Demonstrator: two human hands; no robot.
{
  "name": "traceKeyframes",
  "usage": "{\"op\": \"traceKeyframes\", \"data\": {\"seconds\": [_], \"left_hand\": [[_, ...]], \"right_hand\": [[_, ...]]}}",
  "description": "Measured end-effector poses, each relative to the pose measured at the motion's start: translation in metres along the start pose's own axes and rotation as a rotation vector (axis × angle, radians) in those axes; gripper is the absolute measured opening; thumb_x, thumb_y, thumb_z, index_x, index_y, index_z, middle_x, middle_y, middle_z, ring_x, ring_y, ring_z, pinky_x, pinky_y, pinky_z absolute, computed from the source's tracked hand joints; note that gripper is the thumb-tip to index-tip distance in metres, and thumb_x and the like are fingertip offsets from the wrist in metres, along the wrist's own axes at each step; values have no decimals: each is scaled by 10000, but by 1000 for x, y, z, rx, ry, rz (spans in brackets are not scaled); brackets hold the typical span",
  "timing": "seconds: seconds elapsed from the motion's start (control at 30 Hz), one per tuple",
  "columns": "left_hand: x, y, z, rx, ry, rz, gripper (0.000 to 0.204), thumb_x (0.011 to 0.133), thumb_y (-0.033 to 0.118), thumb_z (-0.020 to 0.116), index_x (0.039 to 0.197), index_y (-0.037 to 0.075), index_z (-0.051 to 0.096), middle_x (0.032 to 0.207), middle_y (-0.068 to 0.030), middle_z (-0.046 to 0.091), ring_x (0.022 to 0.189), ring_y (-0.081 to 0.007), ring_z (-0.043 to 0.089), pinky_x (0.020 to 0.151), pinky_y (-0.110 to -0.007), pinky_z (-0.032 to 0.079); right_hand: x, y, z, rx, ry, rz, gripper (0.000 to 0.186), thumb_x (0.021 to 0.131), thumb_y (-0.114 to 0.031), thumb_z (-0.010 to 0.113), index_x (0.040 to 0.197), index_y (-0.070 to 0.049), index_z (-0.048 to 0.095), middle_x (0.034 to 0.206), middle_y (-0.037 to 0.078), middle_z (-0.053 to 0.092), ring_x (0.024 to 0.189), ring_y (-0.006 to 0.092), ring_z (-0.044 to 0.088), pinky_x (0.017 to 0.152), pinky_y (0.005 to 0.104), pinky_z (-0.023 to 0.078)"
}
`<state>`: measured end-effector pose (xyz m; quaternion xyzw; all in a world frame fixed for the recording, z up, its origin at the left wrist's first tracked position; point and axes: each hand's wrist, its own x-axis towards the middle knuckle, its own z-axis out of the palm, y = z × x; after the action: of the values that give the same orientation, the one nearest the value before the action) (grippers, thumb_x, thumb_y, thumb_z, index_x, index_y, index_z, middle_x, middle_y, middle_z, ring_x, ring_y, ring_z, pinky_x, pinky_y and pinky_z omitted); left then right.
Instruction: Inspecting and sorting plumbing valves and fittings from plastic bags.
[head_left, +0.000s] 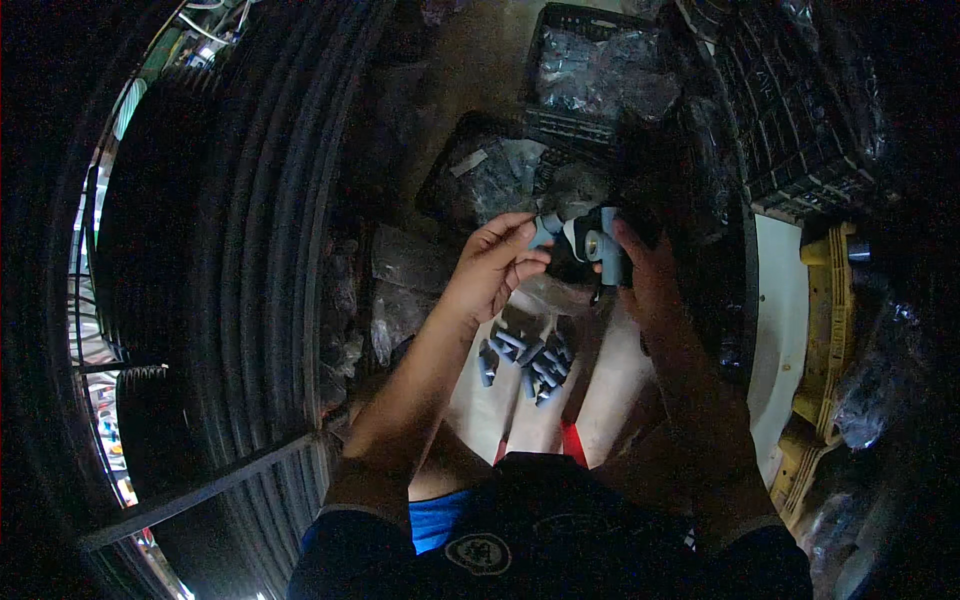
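Note:
My left hand [490, 265] pinches a short grey-blue pipe fitting [545, 230] between thumb and fingers. Just to its right, my right hand [652, 268] is closed on a grey tee pipe fitting [610, 255], whose round side opening faces my left hand. A small pale piece shows between the two fittings; what it is cannot be made out. Below my hands, several loose grey pipe fittings [530, 362] lie in a heap on a pale surface, between two red strips. Deep shadow hides part of my right hand's fingers.
Black crates [570, 122] with clear plastic bags stand ahead. Stacked black crates [790, 110] rise at the right, above yellow crates [822, 340] and a white panel [778, 300]. Large coils of black hose [270, 210] fill the left side, with a metal bar [200, 490] across them.

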<state>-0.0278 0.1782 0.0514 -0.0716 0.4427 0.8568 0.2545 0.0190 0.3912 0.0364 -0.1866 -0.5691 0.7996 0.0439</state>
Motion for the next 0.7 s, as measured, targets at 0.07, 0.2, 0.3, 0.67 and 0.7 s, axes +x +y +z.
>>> {"op": "traceKeyframes", "data": {"seconds": [0.07,0.2,0.3,0.67,0.7], "left_hand": [[-1,-5,2,25,-34,16,275,927,147,648,1148,-9,597,972,-141,672,810,-189,689,716,-272,588],[-4,-26,3,211,-89,-56,409,907,109,669,1284,-3,556,1026,-127,671,877,-192,683,787,-304,588],[-3,-41,-9,227,-90,-24,398,894,113,689,1253,-12,574,1026,-115,670,869,-185,674,797,-320,583],[-30,45,-238,1481,594,47,536,778,416,749,1186,82,657,1169,-162,662,1088,-367,618,944,-430,481],[-38,45,-264,1478,681,-133,537,779,425,744,1195,98,656,1181,-149,658,1093,-367,615,945,-440,483]], "right_hand": [[2,7,-2,-78,-17,-201,521,866,-276,714,1278,-30,511,1145,147,608,838,234,668,639,340,587],[13,16,-9,-410,42,-86,482,921,-348,643,1269,-33,536,1157,145,601,822,235,662,786,406,557],[18,16,-21,-258,10,346,474,949,-427,583,1229,-44,572,1095,119,630,879,234,638,861,433,495],[-1,12,-10,-44,-306,244,317,918,-214,654,1151,-15,574,984,92,645,836,178,609,608,312,494],[0,13,-12,-75,-243,265,317,918,-214,654,1151,-15,574,984,92,645,836,178,609,608,312,494]]}}
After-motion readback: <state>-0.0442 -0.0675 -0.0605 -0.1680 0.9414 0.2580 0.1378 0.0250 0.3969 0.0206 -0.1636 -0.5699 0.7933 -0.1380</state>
